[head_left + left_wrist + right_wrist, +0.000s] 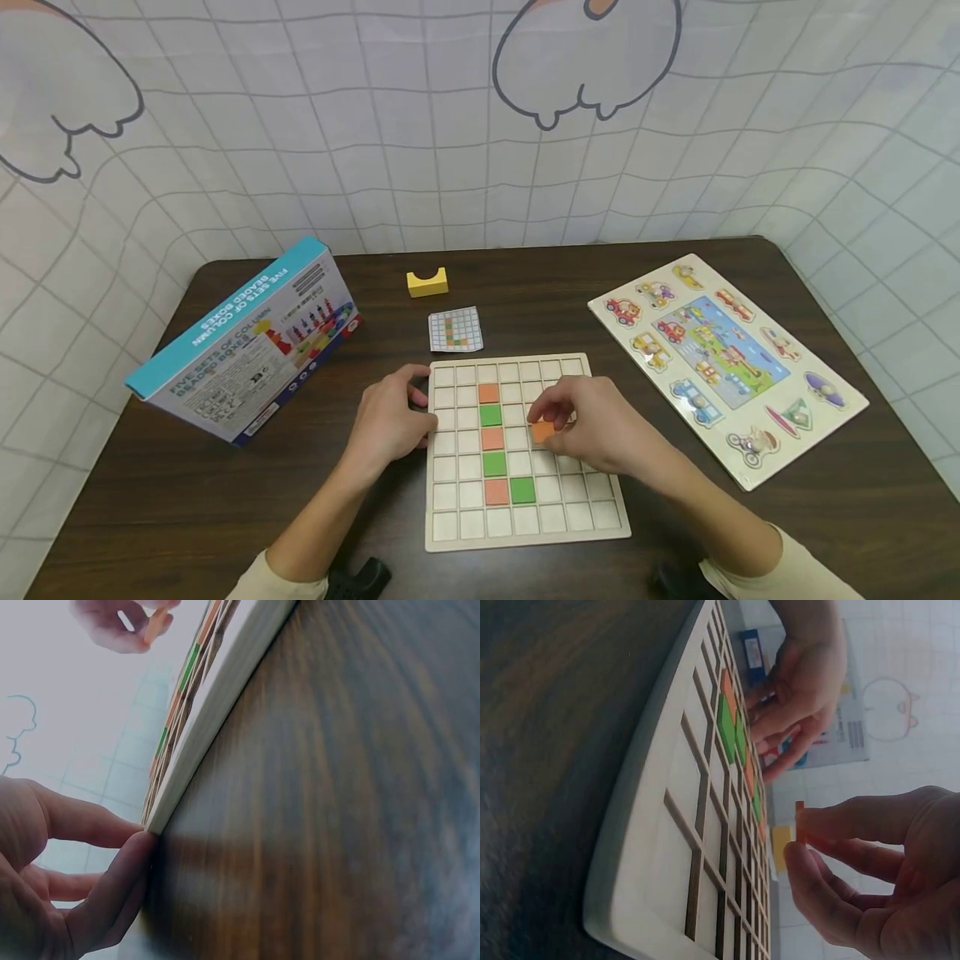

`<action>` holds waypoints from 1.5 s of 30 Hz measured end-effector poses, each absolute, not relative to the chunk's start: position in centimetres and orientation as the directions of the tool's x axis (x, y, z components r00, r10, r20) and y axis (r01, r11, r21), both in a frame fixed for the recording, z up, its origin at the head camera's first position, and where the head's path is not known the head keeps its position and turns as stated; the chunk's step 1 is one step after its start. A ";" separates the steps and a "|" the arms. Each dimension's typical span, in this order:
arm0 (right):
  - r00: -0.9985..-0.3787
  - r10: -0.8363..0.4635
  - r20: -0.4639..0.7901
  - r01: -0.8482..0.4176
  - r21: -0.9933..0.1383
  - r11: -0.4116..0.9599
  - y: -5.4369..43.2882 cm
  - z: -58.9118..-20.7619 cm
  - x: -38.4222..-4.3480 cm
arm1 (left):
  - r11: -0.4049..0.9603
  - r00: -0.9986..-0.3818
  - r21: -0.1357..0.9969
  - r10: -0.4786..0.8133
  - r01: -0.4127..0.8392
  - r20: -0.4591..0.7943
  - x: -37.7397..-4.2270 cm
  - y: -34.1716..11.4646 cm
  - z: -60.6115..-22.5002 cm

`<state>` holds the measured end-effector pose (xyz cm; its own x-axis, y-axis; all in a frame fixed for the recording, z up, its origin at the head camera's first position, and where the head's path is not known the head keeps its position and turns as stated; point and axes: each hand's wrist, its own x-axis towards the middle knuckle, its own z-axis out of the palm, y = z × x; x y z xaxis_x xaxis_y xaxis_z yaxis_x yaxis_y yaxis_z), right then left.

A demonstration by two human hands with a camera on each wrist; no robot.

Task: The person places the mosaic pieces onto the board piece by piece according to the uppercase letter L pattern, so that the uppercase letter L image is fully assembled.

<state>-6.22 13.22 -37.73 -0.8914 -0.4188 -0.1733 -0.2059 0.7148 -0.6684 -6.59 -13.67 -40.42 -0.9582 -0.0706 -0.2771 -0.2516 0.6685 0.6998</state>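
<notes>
A pale wooden grid board (552, 518) lies on the dark table. My left hand (392, 417) is at its left side, thumb and fingers pinching the edge; the left wrist view shows the fingertips (139, 838) right at the rim. My right hand (603, 425) pinches a square orange tile (542, 432) between thumb and fingers. The right wrist view shows this tile (801, 821) edge-on, held above the cells. On the board, orange tiles (492, 438) and green tiles (491, 414) alternate down one column, with another green tile (522, 490) right of the lowest orange one.
A small pattern card (456, 330) lies behind the board, and a yellow arch block (427, 283) farther back. On the left stands a blue-topped toy box (255, 350). A vehicle picture puzzle (727, 358) lies at the right. A grid-patterned curtain (360, 167) hangs behind the table.
</notes>
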 end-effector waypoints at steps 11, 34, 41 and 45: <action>-0.841 -0.496 -0.216 -0.251 -0.657 0.711 13.4 -37.6 -5.0 | 0.663 -0.958 0.704 -0.075 -0.255 -0.277 -6.6 -13.6 -40.4; -0.756 -0.613 -0.229 -0.363 -0.632 0.684 13.0 -38.2 -3.9 | 0.664 -0.954 0.699 -0.074 -0.265 -0.291 -6.6 -13.8 -40.3; -0.756 -0.613 -0.230 -0.370 -0.623 0.690 12.7 -38.3 -3.8 | 0.666 -0.951 0.694 -0.075 -0.272 -0.300 -6.5 -13.9 -40.3; -0.759 -0.607 -0.235 -0.370 -0.612 0.699 12.7 -38.3 -3.7 | 0.662 -0.950 0.697 -0.075 -0.275 -0.304 -6.5 -13.8 -40.3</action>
<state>-3.70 12.65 -38.28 -0.7594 -0.6068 -0.2347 -0.3698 0.6994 -0.6116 -6.46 -13.84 -40.26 -0.9497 -0.0750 -0.3042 -0.2755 0.6623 0.6968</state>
